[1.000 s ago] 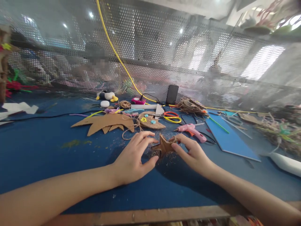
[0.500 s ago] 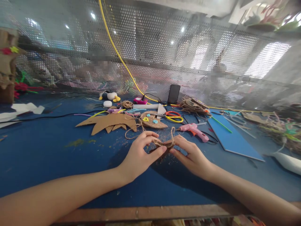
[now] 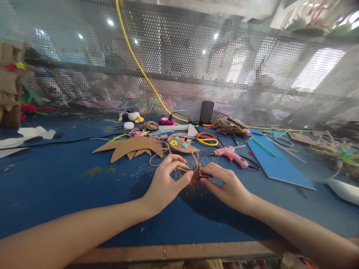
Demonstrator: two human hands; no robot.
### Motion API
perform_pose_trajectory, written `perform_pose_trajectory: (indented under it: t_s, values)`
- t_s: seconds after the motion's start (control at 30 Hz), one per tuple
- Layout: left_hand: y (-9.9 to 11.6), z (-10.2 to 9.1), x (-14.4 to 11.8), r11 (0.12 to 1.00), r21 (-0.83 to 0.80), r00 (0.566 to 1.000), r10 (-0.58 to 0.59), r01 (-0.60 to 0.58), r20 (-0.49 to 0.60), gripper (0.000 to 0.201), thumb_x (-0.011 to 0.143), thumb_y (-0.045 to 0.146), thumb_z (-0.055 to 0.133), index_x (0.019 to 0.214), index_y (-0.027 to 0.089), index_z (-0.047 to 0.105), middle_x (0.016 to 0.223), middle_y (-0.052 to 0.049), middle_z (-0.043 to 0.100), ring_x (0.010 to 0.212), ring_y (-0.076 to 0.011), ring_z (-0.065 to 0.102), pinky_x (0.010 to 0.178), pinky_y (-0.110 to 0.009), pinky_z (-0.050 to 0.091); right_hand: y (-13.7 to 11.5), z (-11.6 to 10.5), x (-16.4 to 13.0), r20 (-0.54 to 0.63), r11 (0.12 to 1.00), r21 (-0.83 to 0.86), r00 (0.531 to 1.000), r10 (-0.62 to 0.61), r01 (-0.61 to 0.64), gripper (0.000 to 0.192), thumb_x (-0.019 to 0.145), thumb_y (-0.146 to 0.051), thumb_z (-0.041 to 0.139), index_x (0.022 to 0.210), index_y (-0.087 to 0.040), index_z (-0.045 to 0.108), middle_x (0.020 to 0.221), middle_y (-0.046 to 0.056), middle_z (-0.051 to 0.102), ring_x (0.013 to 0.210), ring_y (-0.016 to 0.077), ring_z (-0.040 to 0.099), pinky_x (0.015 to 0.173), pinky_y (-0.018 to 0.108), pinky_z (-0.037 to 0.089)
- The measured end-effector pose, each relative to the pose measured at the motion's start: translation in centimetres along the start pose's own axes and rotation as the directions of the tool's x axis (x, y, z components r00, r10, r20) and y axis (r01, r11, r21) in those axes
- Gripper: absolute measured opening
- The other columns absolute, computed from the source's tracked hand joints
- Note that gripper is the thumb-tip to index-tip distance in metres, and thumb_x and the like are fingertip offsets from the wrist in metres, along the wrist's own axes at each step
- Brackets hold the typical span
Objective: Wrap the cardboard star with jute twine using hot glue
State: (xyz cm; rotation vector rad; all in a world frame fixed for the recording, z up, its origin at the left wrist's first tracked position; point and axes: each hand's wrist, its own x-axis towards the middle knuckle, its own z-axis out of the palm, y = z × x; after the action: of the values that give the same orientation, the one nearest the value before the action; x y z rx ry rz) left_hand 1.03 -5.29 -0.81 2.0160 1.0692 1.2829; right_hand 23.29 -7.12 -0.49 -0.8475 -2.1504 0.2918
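Between my hands, above the blue tabletop, is a small brown cardboard piece (image 3: 195,181) with jute twine (image 3: 195,158) wound on it; a loop of the twine sticks up. My left hand (image 3: 167,184) pinches its left side with thumb and fingers. On the right side my right hand (image 3: 224,183) grips an edge of the same piece. Parts of it are hidden by my fingers. Just beyond lies a round twine-covered disc (image 3: 183,146) with yellow and blue curls on it. A pink glue gun (image 3: 230,154) rests to the right of that.
Jagged cardboard cutouts (image 3: 134,146) lie left of the disc. Scissors (image 3: 207,139) with red and yellow handles, a dark phone (image 3: 206,112) and a twine coil (image 3: 151,126) are behind. A blue board (image 3: 277,160) lies at right, before a perforated metal screen (image 3: 179,67).
The cardboard piece has turned between my fingers, so more of its pointed lower part shows. The twine loop has shifted left. Both hands keep hold.
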Motion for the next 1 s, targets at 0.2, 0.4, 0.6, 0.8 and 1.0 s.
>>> perform_pose_trajectory:
  t_s: [0.2,0.4,0.6,0.8,1.0]
  values:
    - [-0.62,0.27,0.08,0.994,-0.064,0.994,-0.085,0.089,0.062,0.017,0.086,0.036,0.067,0.083,0.02,0.072,0.112,-0.007,0.062,0.103,-0.0227,0.063,0.102,-0.041,0.049,-0.39,-0.32,0.07,0.041,0.988,0.075,0.991,0.131,-0.134,0.016,0.097,-0.026,0.06,0.106,-0.019,0.071,0.087,0.003,0.071,0.075,0.0122,0.063,0.07,0.024,0.051]
    - [-0.48,0.22,0.15,0.987,-0.061,0.985,-0.144,0.151,0.096,0.017,0.082,0.036,0.07,0.08,0.02,0.074,0.115,-0.008,0.062,0.104,-0.024,0.063,0.095,-0.04,0.051,-0.54,-0.56,0.05,0.121,0.962,0.129,0.967,0.226,-0.241,0.02,0.094,-0.027,0.06,0.106,-0.019,0.074,0.091,0.004,0.075,0.08,0.0149,0.067,0.075,0.027,0.054]
    - [-0.36,0.33,0.21,0.982,-0.064,0.973,-0.164,0.176,0.16,0.02,0.078,0.039,0.071,0.078,0.02,0.075,0.117,-0.009,0.062,0.105,-0.0246,0.062,0.086,-0.036,0.05,-0.8,-0.66,0.1,0.21,0.915,0.23,0.935,0.286,-0.331,0.024,0.093,-0.025,0.06,0.11,-0.02,0.076,0.099,0.004,0.078,0.088,0.017,0.071,0.082,0.029,0.057]
    - [-0.17,0.28,0.21,0.985,-0.053,0.973,-0.153,0.164,0.172,0.017,0.077,0.036,0.067,0.076,0.02,0.073,0.116,-0.008,0.061,0.105,-0.0249,0.061,0.09,-0.039,0.046,-0.97,-0.63,0.09,0.238,0.916,0.237,0.934,0.268,-0.323,0.025,0.093,-0.023,0.06,0.112,-0.021,0.076,0.098,0.003,0.078,0.088,0.0156,0.071,0.082,0.027,0.056]
    - [-0.13,0.22,0.27,0.986,-0.05,0.968,-0.146,0.16,0.203,0.015,0.078,0.034,0.065,0.076,0.02,0.071,0.115,-0.009,0.062,0.107,-0.0252,0.061,0.085,-0.037,0.045,-0.98,-0.75,0.1,0.255,0.928,0.211,0.934,0.25,-0.306,0.026,0.094,-0.022,0.059,0.113,-0.022,0.076,0.1,0.003,0.078,0.088,0.0147,0.07,0.083,0.027,0.056]
